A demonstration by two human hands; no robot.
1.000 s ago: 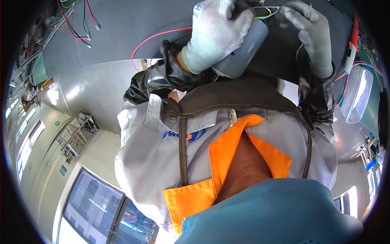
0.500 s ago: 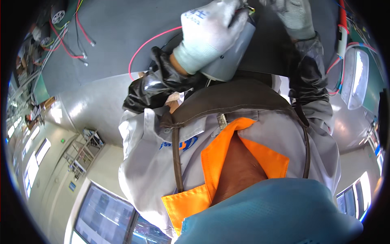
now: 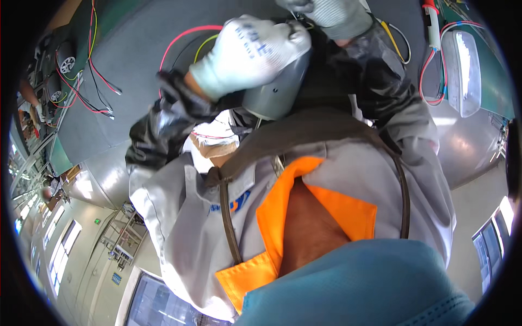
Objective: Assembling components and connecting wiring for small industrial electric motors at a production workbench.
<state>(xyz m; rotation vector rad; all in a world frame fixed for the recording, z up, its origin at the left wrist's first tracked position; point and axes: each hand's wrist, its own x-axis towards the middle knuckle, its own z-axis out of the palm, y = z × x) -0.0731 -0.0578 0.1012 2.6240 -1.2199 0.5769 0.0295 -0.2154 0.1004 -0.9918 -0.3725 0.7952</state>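
1. The grey cylinder (image 3: 276,89) stands tilted at the near edge of the dark worktop (image 3: 130,65), just before the brown apron (image 3: 315,130).
2. The gloved left hand (image 3: 253,51) has its fingers closed around the cylinder's upper part.
3. The gloved right hand (image 3: 334,16) is just beside that upper end, fingers bent; whether they grip anything, I cannot tell.
4. A red wire (image 3: 187,30) curves out beside the left hand.
5. Yellow and white leads (image 3: 396,41) lie near the right forearm.
6. Farther right are a red-and-white handle (image 3: 432,26) and a pale oblong case (image 3: 463,73).
7. Loose wires (image 3: 93,65) lie far left.
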